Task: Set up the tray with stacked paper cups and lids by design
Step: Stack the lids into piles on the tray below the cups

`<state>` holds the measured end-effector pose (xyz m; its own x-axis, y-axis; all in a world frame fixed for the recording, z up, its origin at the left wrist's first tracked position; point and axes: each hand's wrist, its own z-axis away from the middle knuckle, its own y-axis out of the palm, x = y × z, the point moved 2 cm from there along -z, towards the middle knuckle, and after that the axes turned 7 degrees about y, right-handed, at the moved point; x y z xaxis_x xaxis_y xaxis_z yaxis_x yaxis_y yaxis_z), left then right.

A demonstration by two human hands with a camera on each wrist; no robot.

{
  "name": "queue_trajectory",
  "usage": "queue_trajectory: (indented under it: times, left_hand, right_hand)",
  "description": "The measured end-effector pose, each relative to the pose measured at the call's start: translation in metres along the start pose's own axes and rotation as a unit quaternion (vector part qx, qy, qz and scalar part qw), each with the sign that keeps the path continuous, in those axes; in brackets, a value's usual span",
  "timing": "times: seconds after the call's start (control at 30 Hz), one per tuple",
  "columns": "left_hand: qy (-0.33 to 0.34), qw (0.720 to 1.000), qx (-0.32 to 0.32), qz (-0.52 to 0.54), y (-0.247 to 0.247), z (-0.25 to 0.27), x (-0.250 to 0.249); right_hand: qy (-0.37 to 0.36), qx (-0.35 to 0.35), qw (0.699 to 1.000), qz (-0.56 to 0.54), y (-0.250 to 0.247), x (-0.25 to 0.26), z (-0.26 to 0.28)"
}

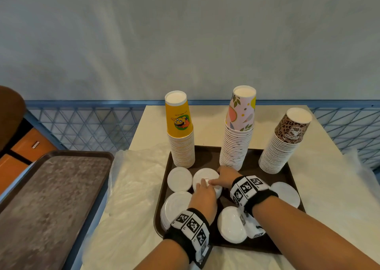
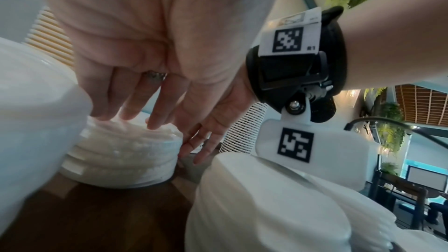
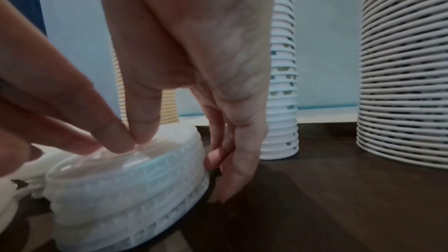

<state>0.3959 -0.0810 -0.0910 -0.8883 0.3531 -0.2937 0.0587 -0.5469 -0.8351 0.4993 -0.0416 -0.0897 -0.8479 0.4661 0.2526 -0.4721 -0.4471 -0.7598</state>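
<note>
Near edge of the lid stack [image 1: 206,177] under both hands; dark tray's [image 1: 209,156] front rim behind forearms.

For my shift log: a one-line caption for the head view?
Both hands settle a lid stack on the brown tray, before three cup stacks.

Tray [image 1: 292,173] on table [image 1: 320,150], three cup stacks [image 1: 236,146] along far edge, lid stacks [image 1: 179,178] in near half, second tray [image 1: 51,197] at left, plastic sheet [image 1: 133,177] between trays
</note>
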Motion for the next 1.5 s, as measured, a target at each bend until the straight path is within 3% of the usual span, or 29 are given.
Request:
queue_trajectory:
  times: [0.2,0.37,0.6,0.7,0.77,0.83,0.93,1.03,1.13,1.2,1.27,1.33,1.4,1.5]
  left_hand:
    - [0.027,0.999,0.002,-0.033,0.0,-0.001,0.0]
    - [0.064,0.995,-0.003,-0.072,0.0,0.011,0.0]
    - [0.112,0.981,0.053,-0.152,-0.005,0.026,-0.015]
    - [0.12,0.987,0.01,-0.103,-0.014,0.03,-0.016]
    - [0.11,0.99,-0.086,0.002,-0.027,0.031,-0.011]
    - [0.088,0.973,-0.186,0.104,-0.044,0.033,-0.004]
    - [0.043,0.944,-0.238,0.226,-0.073,0.037,0.01]
    - [0.02,0.902,-0.207,0.378,-0.088,0.034,0.032]
    - [-0.027,0.823,-0.161,0.544,-0.093,0.035,0.057]
    - [-0.034,0.784,-0.167,0.597,-0.1,0.041,0.074]
    - [-0.036,0.771,-0.183,0.609,-0.108,0.049,0.094]
    - [-0.046,0.767,-0.2,0.608,-0.113,0.053,0.119]
    - [-0.067,0.761,-0.205,0.612,-0.115,0.054,0.14]
    - [-0.086,0.758,-0.202,0.614,-0.111,0.05,0.165]
  right_hand:
    - [-0.007,0.026,1.0,0.011,0.001,-0.001,0.0]
    - [-0.088,0.036,0.995,0.007,-0.001,0.005,0.007]
    - [-0.029,0.044,0.998,0.037,-0.002,-0.006,0.007]
    - [-0.014,0.061,0.998,-0.009,-0.006,-0.011,0.01]
    - [0.002,0.088,0.992,-0.094,-0.013,-0.018,0.011]
    - [0.013,0.106,0.974,-0.2,-0.026,-0.021,0.015]
    - [-0.002,0.116,0.939,-0.322,-0.051,-0.014,0.027]
    - [-0.048,0.149,0.905,-0.397,-0.065,0.007,0.043]
    - [-0.09,0.172,0.9,-0.391,-0.066,0.031,0.054]
    - [-0.1,0.192,0.895,-0.39,-0.061,0.047,0.055]
    - [-0.099,0.186,0.895,-0.394,-0.055,0.06,0.052]
    - [-0.123,0.121,0.93,-0.326,-0.046,0.07,0.043]
    - [-0.19,0.031,0.967,-0.169,-0.035,0.078,0.037]
    - [-0.264,-0.001,0.964,-0.014,-0.007,0.098,0.031]
